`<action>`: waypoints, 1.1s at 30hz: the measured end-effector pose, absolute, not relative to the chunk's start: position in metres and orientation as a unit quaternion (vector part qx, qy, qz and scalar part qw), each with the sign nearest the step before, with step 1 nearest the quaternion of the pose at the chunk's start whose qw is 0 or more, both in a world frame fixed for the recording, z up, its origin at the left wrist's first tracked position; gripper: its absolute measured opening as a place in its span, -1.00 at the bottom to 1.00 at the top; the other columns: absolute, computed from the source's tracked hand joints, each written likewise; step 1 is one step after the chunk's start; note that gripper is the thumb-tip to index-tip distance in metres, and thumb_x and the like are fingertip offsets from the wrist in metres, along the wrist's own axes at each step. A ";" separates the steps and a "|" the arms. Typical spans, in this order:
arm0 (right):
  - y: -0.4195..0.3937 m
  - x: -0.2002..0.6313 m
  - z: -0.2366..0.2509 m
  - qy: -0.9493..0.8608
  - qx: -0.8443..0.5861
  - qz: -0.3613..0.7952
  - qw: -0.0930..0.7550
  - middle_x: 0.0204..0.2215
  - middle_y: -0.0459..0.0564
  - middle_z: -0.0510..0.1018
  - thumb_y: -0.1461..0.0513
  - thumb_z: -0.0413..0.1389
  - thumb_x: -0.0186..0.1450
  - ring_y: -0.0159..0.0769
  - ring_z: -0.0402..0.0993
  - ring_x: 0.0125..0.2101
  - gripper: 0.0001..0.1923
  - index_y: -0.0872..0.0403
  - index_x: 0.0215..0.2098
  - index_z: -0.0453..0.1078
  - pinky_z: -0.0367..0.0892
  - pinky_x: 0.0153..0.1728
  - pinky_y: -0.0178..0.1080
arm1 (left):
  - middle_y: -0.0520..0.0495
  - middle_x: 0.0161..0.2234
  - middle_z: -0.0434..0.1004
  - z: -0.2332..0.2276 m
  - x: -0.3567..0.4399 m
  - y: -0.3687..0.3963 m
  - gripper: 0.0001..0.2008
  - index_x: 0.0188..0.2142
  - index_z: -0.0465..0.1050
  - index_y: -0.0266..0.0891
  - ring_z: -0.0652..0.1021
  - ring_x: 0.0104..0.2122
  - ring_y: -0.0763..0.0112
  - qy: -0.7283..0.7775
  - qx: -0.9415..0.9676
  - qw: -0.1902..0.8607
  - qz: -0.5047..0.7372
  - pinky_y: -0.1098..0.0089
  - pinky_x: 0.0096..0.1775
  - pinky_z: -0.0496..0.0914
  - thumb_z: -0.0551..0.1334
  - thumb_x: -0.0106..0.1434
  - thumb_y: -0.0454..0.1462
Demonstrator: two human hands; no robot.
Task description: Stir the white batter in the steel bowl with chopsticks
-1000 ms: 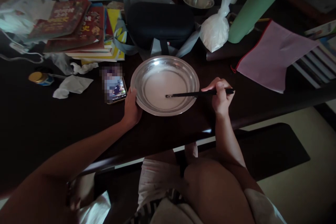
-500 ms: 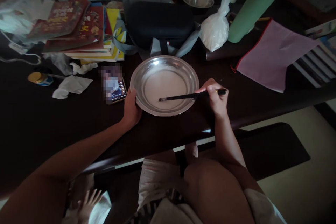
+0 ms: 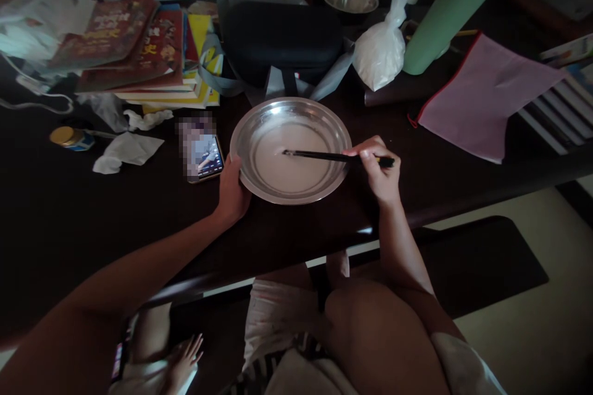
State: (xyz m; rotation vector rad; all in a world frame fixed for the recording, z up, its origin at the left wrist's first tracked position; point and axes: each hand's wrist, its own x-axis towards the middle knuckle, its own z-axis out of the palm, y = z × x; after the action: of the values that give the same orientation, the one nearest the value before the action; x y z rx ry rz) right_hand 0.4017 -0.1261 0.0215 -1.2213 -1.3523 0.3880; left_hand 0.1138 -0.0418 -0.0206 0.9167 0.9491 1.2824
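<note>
— That bowl [image 3: 301,197], is it steel?

— Looks it: thin, shiny, round, with a broad rim. It sits on the dark, glossy table [image 3: 315,231], just beside the phone [image 3: 212,159].

— Firmly held?

— The left hand [image 3: 233,191] has its thumb over the rim. Its fingers go out of sight underneath, so I can't tell how far they wrap.

— And the right hand [image 3: 380,176]?

— Closed round the black chopsticks [image 3: 319,156] towards their back ends, with no gap I can see. The tips are in the liquid [image 3: 296,176].

— Heavy, would you say?

— The bowl should be light and too stiff to bend. It's that whitish liquid, flat across the bottom, that would slosh if tipped. I'd take the rim at opposite sides; wet metal could turn slippery.

— And the chopsticks?

— Slim, straight, rigid, light I'd think. Best gripped high, clear of the wet.

— What about the bag [image 3: 380,57] behind?

— Thin plastic, plump with something white, twisted into a neck. Probably soft and easily torn. The case [image 3: 282,34] is black, matt and rounded; the tissue [image 3: 134,151] is limp and creased.
</note>
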 end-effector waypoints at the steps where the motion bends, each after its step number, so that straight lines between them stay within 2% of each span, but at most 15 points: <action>1: -0.126 0.402 0.021 -0.562 -0.528 0.155 0.617 -0.48 -0.13 0.63 -0.09 0.17 0.45 -0.22 0.60 -0.29 -0.63 -0.13 -0.39 0.62 0.48 -0.17 -0.06 | -0.12 -0.11 0.69 -0.021 0.114 -0.042 -0.69 -0.20 0.54 -0.16 0.65 0.07 0.03 0.409 0.395 0.607 0.555 0.19 0.02 0.60 0.40 0.30 0.02; 5: -0.127 0.401 0.020 -0.510 -0.510 0.168 0.672 -0.51 -0.14 0.62 -0.06 0.14 0.48 -0.29 0.51 -0.45 -0.60 -0.12 -0.43 0.59 0.41 -0.33 -0.12 | -0.14 -0.10 0.69 -0.019 0.116 -0.043 -0.64 -0.22 0.53 -0.14 0.64 0.08 0.00 0.409 0.380 0.612 0.560 0.17 0.04 0.62 0.46 0.21 0.05; 9: -0.126 0.402 0.020 -0.591 -0.499 0.206 0.599 -0.44 -0.13 0.70 -0.05 0.19 0.45 -0.23 0.60 -0.29 -0.68 -0.15 -0.36 0.65 0.48 -0.18 -0.08 | -0.15 -0.11 0.68 -0.014 0.118 -0.045 -0.65 -0.21 0.53 -0.16 0.63 0.11 -0.01 0.424 0.372 0.608 0.559 0.15 0.07 0.63 0.45 0.22 0.02; 11: -0.126 0.402 0.021 -0.591 -0.513 0.185 0.595 -0.44 -0.13 0.70 -0.07 0.20 0.44 -0.20 0.61 -0.24 -0.68 -0.14 -0.36 0.65 0.49 -0.12 -0.05 | -0.14 -0.12 0.68 -0.012 0.119 -0.045 -0.67 -0.21 0.53 -0.15 0.63 0.11 -0.01 0.427 0.374 0.603 0.560 0.15 0.06 0.63 0.43 0.23 0.02; 15: -0.126 0.402 0.020 -0.507 -0.524 0.152 0.667 -0.52 -0.12 0.62 -0.09 0.14 0.47 -0.24 0.56 -0.41 -0.57 -0.11 -0.47 0.57 0.45 -0.29 -0.09 | -0.12 -0.15 0.68 -0.014 0.119 -0.044 -0.65 -0.19 0.53 -0.14 0.65 0.08 -0.01 0.420 0.385 0.604 0.558 0.15 0.02 0.64 0.44 0.22 0.04; 17: -0.127 0.402 0.020 -0.513 -0.511 0.177 0.667 -0.52 -0.13 0.62 -0.07 0.13 0.48 -0.26 0.54 -0.45 -0.58 -0.12 -0.46 0.57 0.44 -0.32 -0.11 | -0.13 -0.16 0.68 -0.016 0.118 -0.043 -0.63 -0.19 0.53 -0.15 0.65 0.08 -0.02 0.414 0.386 0.605 0.559 0.15 0.02 0.64 0.45 0.20 0.04; 21: -0.126 0.401 0.020 -0.595 -0.502 0.193 0.597 -0.45 -0.13 0.67 -0.04 0.18 0.46 -0.22 0.60 -0.28 -0.68 -0.15 -0.36 0.63 0.48 -0.17 -0.07 | -0.13 -0.15 0.67 -0.020 0.116 -0.042 -0.64 -0.20 0.53 -0.14 0.65 0.07 0.01 0.409 0.394 0.602 0.562 0.16 0.02 0.63 0.43 0.23 0.05; 23: -0.126 0.402 0.021 -0.590 -0.510 0.168 0.603 -0.46 -0.13 0.66 -0.04 0.18 0.46 -0.21 0.60 -0.26 -0.68 -0.14 -0.37 0.64 0.47 -0.16 -0.07 | -0.12 -0.15 0.67 -0.021 0.115 -0.042 -0.64 -0.21 0.53 -0.14 0.65 0.06 0.02 0.407 0.394 0.604 0.561 0.17 0.03 0.63 0.44 0.22 0.05; 26: -0.127 0.402 0.020 -0.523 -0.518 0.145 0.662 -0.51 -0.13 0.63 -0.06 0.15 0.47 -0.25 0.56 -0.39 -0.61 -0.12 -0.43 0.60 0.43 -0.27 -0.10 | -0.12 -0.15 0.68 -0.022 0.115 -0.041 -0.59 -0.19 0.53 -0.14 0.67 0.02 0.03 0.397 0.393 0.614 0.558 0.16 0.03 0.63 0.48 0.18 0.07; 28: -0.128 0.403 0.019 -0.508 -0.515 0.173 0.668 -0.52 -0.13 0.63 -0.07 0.14 0.48 -0.28 0.54 -0.45 -0.58 -0.11 -0.44 0.58 0.42 -0.33 -0.11 | -0.13 -0.13 0.69 -0.022 0.114 -0.040 -0.56 -0.18 0.54 -0.14 0.67 0.02 0.03 0.392 0.392 0.618 0.558 0.15 0.03 0.63 0.49 0.16 0.09; 31: -0.127 0.403 0.019 -0.566 -0.499 0.224 0.617 -0.44 -0.13 0.69 -0.05 0.16 0.47 -0.25 0.61 -0.34 -0.65 -0.13 -0.37 0.64 0.48 -0.23 -0.10 | -0.13 -0.10 0.70 -0.024 0.113 -0.040 -0.56 -0.19 0.54 -0.14 0.67 0.02 0.03 0.394 0.392 0.615 0.560 0.16 0.02 0.63 0.48 0.17 0.10; 33: -0.126 0.403 0.020 -0.600 -0.496 0.216 0.590 -0.40 -0.13 0.71 -0.03 0.19 0.46 -0.22 0.64 -0.23 -0.70 -0.14 -0.33 0.66 0.49 -0.13 -0.07 | -0.13 -0.10 0.70 -0.025 0.113 -0.040 -0.57 -0.20 0.54 -0.14 0.66 0.01 0.06 0.397 0.397 0.611 0.558 0.18 0.01 0.62 0.47 0.18 0.11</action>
State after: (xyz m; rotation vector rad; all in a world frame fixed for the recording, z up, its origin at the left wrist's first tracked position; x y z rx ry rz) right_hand 0.4030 -0.1263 0.0201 -1.1538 -1.3960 0.5029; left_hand 0.1125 -0.0398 -0.0247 0.9161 0.9152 1.2877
